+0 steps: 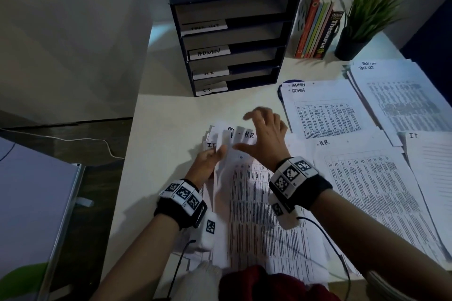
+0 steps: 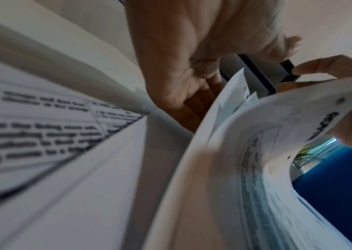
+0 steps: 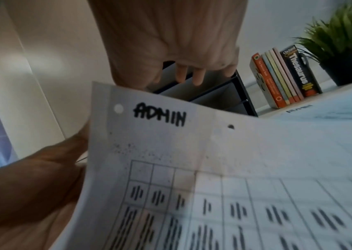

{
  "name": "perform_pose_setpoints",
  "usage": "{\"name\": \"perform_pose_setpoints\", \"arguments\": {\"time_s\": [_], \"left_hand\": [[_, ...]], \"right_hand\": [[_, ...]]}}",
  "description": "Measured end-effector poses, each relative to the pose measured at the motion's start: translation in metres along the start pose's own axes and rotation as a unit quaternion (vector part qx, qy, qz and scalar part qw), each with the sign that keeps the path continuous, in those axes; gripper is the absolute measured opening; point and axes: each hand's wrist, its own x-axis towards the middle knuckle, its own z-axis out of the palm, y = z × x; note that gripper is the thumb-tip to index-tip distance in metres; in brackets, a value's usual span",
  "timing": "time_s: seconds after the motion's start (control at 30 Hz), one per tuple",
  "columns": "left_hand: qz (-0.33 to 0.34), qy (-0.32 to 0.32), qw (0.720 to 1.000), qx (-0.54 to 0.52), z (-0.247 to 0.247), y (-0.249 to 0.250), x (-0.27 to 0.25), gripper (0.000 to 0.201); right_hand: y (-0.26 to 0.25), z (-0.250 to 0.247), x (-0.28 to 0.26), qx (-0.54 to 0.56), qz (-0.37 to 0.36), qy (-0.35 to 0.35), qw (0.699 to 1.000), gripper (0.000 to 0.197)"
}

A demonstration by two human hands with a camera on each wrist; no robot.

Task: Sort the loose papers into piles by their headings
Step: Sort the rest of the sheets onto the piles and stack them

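1. White counter (image 1: 171, 110), dim office light: left hand (image 1: 208, 162) grips the fanned unsorted stack (image 1: 256, 203) at its far left corner, thumb on top, fingers (image 2: 194, 104) curled beneath.
2. Right hand (image 1: 265, 134) hovers over the stack's far edge, fingers spread & relaxed. Right wrist view shows the ADMIN sheet (image 3: 192, 152) lifted just below that palm; can't tell if the thumb touches it.
3. Sheet's long axis runs from the person toward the tray rack (image 1: 232, 44); headed end is farthest away, at the fingertips.
4. ADMIN pile (image 1: 322, 110) lies to the right & slightly beyond, nearer the right hand — likely the drop spot.
5. H.R. pile (image 1: 367, 190) sits just beside the stack on the right, I.T. pile (image 1: 430, 166) & task-list pile (image 1: 403, 95) farther out; their edges overlap, so little bare counter that side. Open room on the left & ahead of the rack.
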Motion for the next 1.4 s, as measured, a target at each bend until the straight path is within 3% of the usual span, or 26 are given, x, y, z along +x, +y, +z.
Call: {"name": "perform_pose_setpoints", "arguments": {"time_s": [0.07, 0.13, 0.2, 0.23, 0.3, 0.37, 0.53, 0.63, 0.7, 0.77, 0.87, 0.93, 0.97, 1.07, 1.1, 1.17, 1.23, 1.33, 1.4], "left_hand": [[-0.039, 0.012, 0.998, 0.041, 0.004, -0.001, 0.001, 0.075], [-0.056, 0.042, 0.995, 0.071, 0.007, -0.005, 0.004, 0.042], [-0.061, 0.049, 0.993, 0.087, 0.009, -0.006, 0.006, 0.028], [-0.059, 0.061, 0.992, 0.096, 0.011, -0.004, 0.006, 0.026], [-0.033, 0.115, 0.986, 0.116, 0.009, 0.006, 0.005, 0.024], [0.023, 0.188, 0.971, 0.149, 0.003, 0.029, 0.003, 0.025], [0.206, 0.32, 0.899, 0.217, -0.024, 0.103, -0.01, 0.027], [0.321, 0.365, 0.845, 0.222, -0.028, 0.143, -0.026, 0.035], [0.38, 0.398, 0.81, 0.202, -0.031, 0.165, -0.036, 0.026], [0.423, 0.421, 0.786, 0.163, -0.034, 0.181, -0.042, 0.025], [0.436, 0.381, 0.813, 0.069, -0.03, 0.194, -0.046, 0.018], [0.436, 0.323, 0.84, 0.022, -0.02, 0.195, -0.047, 0.007], [0.435, 0.283, 0.855, -0.003, -0.014, 0.195, -0.045, 0.006], [0.38, 0.175, 0.908, -0.026, 0.011, 0.19, -0.038, 0.034], [0.35, 0.138, 0.926, -0.021, 0.023, 0.186, -0.033, 0.034], [0.313, 0.064, 0.947, -0.007, 0.05, 0.177, -0.025, 0.009], [0.297, 0.065, 0.952, 0.026, 0.078, 0.166, -0.013, 0.017], [0.242, 0.104, 0.965, -0.014, 0.118, 0.143, 0.008, 0.033], [0.184, 0.136, 0.972, -0.053, 0.141, 0.127, 0.022, 0.032]], "right_hand": [[0.007, 0.004, -0.007, 0.022, 0.001, -0.036, 0.999, 0.048], [0.015, 0.007, -0.016, 0.059, -0.006, -0.081, 0.995, 0.069], [0.022, 0.008, -0.022, 0.054, -0.023, -0.121, 0.991, 0.079], [0.026, 0.01, -0.024, 0.027, -0.032, -0.134, 0.99, 0.076], [0.033, 0.014, -0.027, -0.031, -0.033, -0.145, 0.988, 0.051], [0.036, 0.019, -0.027, -0.057, -0.017, -0.143, 0.988, 0.03], [0.032, 0.032, -0.021, -0.062, 0.011, -0.15, 0.987, 0.029], [0.031, 0.035, -0.016, -0.017, 0.029, -0.173, 0.984, 0.041], [0.033, 0.032, -0.013, 0.013, 0.042, -0.195, 0.98, 0.055], [0.035, 0.022, -0.01, 0.068, 0.064, -0.175, 0.98, 0.068], [0.033, -0.017, -0.002, 0.205, 0.08, -0.045, 0.975, 0.079], [0.03, -0.053, 0.001, 0.32, 0.087, 0.057, 0.942, 0.075], [0.029, -0.07, 0.001, 0.375, 0.083, 0.093, 0.919, 0.068], [0.03, -0.111, -0.006, 0.49, 0.069, 0.157, 0.855, 0.043], [0.032, -0.121, -0.01, 0.495, 0.069, 0.176, 0.848, 0.036], [0.042, -0.135, -0.019, 0.46, 0.095, 0.203, 0.859, 0.021], [0.057, -0.147, -0.031, 0.438, 0.135, 0.23, 0.858, 0.021], [0.077, -0.157, -0.056, 0.479, 0.163, 0.247, 0.826, 0.023], [0.099, -0.154, -0.071, 0.496, 0.2, 0.23, 0.813, 0.043]]}}
